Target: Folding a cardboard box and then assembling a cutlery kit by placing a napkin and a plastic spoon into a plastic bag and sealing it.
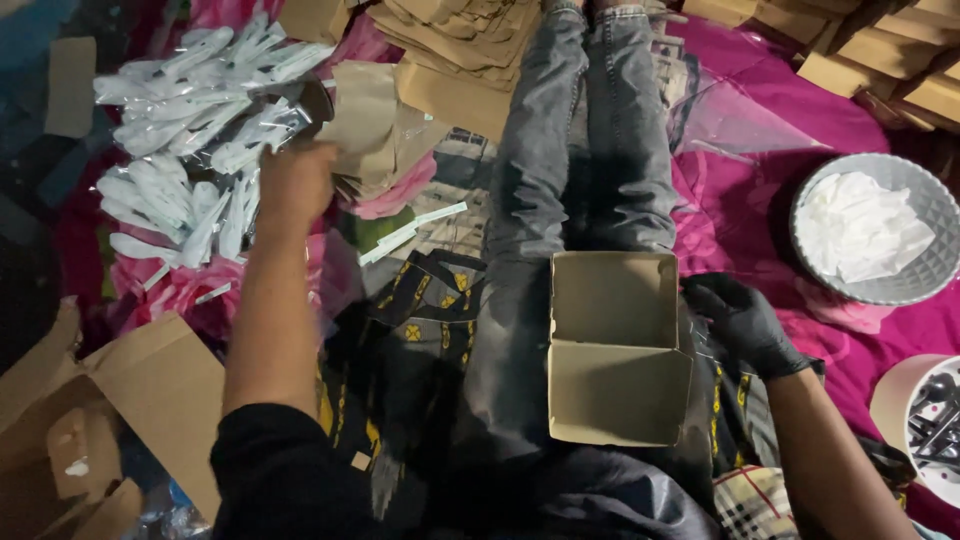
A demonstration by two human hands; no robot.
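- The wrapped white spoons [190, 130] lie in a loose heap on the pink cloth [760, 150], up and to the person's left, directly under and just beyond the left hand [293, 183].
- The heap fans out: most spoons have their long axis running slantwise, handles pointing up and to the right, bowls down and to the left; a lower cluster lies steeper.
- Each spoon is white plastic sealed in a clear, shiny sleeve, so the pile glints and single pieces are hard to tell apart.
- The left hand is bare, seen from the back, fingers curled down into the edge of the heap; it touches the wrappers, but whether it has closed on one I cannot tell.
- The left hand is far nearer to the spoons than the right; the right is well apart, across the lap.
- The open cardboard box [615, 345] rests on the person's jeans, lid flap tipped up away from the body, empty inside.
- The right hand [745, 320], in a black glove, sits against the box's right wall, fingers bent around that edge, steadying it.
- Further out: a stack of flat brown paper bags [375, 130] just beside the spoons, a grey basket [925, 200] of white napkins at the right, and a tub [895, 400] with black cutlery at the lower right.
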